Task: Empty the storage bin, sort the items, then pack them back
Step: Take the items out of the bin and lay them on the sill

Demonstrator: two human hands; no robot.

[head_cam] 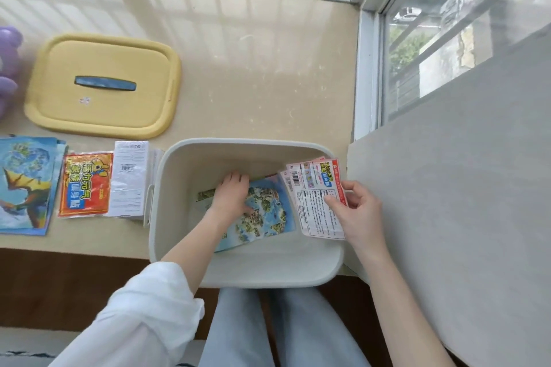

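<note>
The white storage bin [176,176] stands open at the near edge of the beige sill. Inside it lies a blue picture booklet [269,211] with a map-like cover. My left hand [231,195] reaches down into the bin and rests flat on that booklet, fingers together. My right hand [356,211] hovers over the bin's right rim and pinches a small stack of red-and-white warmer packets [316,197], printed backs facing up. The bin's yellow lid [104,83] with a blue handle lies to the far left.
Left of the bin lie a white box [131,179], a red warmer packet [86,185] and blue dinosaur booklets [25,185]. A purple toy [9,68] sits at the left edge. A grey wall panel [447,202] rises on the right; windows run behind.
</note>
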